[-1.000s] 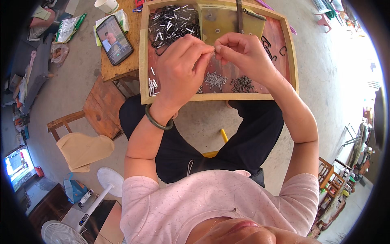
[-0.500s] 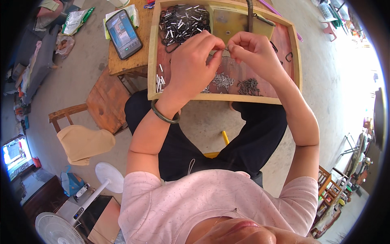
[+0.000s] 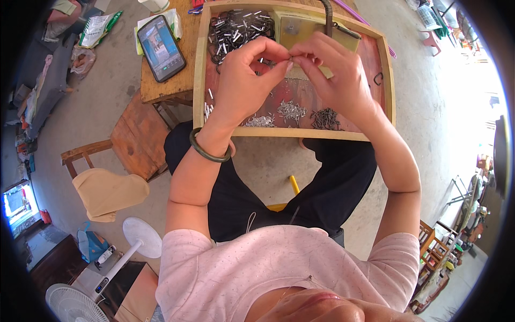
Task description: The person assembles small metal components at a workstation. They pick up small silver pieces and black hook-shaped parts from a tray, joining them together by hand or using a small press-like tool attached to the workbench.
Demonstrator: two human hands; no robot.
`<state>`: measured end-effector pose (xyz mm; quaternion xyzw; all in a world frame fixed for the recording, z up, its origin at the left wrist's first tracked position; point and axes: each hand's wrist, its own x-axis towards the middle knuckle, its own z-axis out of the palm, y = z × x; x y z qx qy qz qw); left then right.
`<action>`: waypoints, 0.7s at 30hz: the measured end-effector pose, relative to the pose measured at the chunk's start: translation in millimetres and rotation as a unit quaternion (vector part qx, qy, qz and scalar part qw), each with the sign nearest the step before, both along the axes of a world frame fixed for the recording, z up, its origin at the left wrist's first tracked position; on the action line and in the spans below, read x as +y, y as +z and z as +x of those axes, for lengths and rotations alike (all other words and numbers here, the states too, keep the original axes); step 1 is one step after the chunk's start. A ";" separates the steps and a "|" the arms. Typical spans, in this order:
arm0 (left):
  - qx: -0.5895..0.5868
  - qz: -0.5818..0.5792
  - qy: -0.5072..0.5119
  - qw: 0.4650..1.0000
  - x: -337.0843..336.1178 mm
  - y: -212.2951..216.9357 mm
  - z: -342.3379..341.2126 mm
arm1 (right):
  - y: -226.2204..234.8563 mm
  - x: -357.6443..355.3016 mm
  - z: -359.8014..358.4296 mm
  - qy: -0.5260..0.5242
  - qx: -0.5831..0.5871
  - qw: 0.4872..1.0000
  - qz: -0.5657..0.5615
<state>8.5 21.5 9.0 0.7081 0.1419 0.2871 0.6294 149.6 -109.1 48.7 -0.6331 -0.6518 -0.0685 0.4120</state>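
At the upper middle of the frame, the left hand and right hand meet, fingers of both pinched on a tiny piece too small to identify — a fingertip grip probably suits its size. It is held above a shallow tray, whose raised rim likely keeps loose parts in. Black loops fill its upper-left corner; silver bits and dark pins lie in separate heaps along its lower edge, presumably for easy picking.
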 end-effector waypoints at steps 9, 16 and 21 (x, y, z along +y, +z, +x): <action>-0.056 -0.035 0.054 0.996 40.1 -3.5 17.1 | 70.0 51.0 26.4 -0.192 0.107 0.902 -0.372; -0.066 -0.097 0.043 0.992 42.7 -8.1 17.5 | 71.6 74.9 38.4 -0.154 0.015 0.906 -0.393; -0.029 -0.069 0.054 0.996 40.4 -6.1 17.0 | 78.2 73.5 41.4 -0.124 -0.024 0.893 -0.431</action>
